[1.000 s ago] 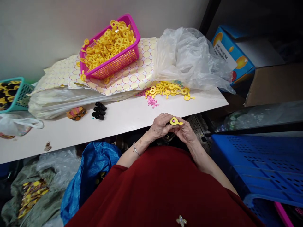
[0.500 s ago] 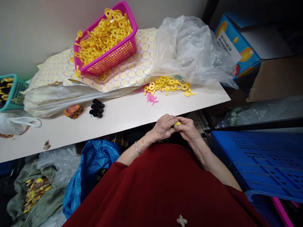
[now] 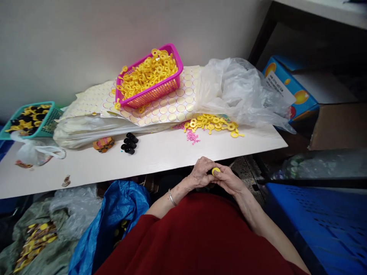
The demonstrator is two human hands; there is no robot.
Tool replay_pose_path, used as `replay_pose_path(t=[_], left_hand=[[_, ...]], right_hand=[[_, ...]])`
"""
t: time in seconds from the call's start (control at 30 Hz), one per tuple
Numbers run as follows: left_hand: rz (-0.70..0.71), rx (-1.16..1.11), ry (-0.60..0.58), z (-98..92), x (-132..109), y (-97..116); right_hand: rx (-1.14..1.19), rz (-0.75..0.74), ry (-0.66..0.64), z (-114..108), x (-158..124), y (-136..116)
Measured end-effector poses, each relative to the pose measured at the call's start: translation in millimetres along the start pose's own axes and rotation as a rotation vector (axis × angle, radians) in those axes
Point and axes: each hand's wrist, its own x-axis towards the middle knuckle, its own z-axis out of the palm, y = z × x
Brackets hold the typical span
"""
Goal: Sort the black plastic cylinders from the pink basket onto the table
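My left hand (image 3: 203, 172), with a bracelet on its wrist, and my right hand (image 3: 229, 179) meet just off the front edge of the table. Between them they grip a small yellow round piece (image 3: 216, 170). My right thumb presses on its face, while the curled left fingers close against its side; the rest of it is hidden by the fingers. On the table in front lie a pile of yellow ring pieces with short handles (image 3: 212, 123) and a scatter of tiny pink rings (image 3: 192, 136).
A pink basket (image 3: 151, 95) full of yellow ring pieces stands on sticker sheets (image 3: 172, 110). Beside it are a clear plastic bag (image 3: 232, 88), black caps (image 3: 129, 143) and a teal basket (image 3: 51, 122). Below sit a blue sack (image 3: 114, 210) and a blue crate (image 3: 315, 225).
The view has tilted up, so everything sits lower in the picture. More of the yellow round piece's face shows between my hands, which stay together.
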Motion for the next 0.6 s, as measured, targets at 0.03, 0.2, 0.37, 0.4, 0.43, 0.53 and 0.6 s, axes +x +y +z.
replay_pose_path(t=[0.03, 0.2, 0.37, 0.4, 0.43, 0.53, 0.6], left_hand=[[0.005, 0.019, -0.003, 1.3, -0.7, -1.9], [0.018, 0.080, -0.067, -10.7, -0.8, -7.8], [-0.035, 0.095, 0.131, -63.9, 2.6, -34.6], [-0.135, 0.141, 0.226, -75.9, 4.3, -42.0], [-0.240, 0.197, 0.318, -87.5, 6.1, -48.9], [-0.484, 0.377, 0.535, -119.0, 8.8, -60.9], [-0.633, 0.529, 0.654, -137.4, 5.2, -60.4]], right_hand=[[-0.002, -0.021, 0.026, 0.6, 2.4, 2.8], [-0.235, -0.114, 0.150, -11.9, 14.9, 15.5], [-1.257, -0.179, 0.234, -29.1, 25.5, 15.6], [-1.487, -0.131, 0.225, -28.8, 27.8, 15.0], [-1.673, -0.063, 0.197, -27.3, 30.4, 14.5], [-1.908, 0.112, 0.087, -20.1, 39.0, 14.2], [-1.903, 0.142, 0.046, -16.9, 42.9, 13.8]])
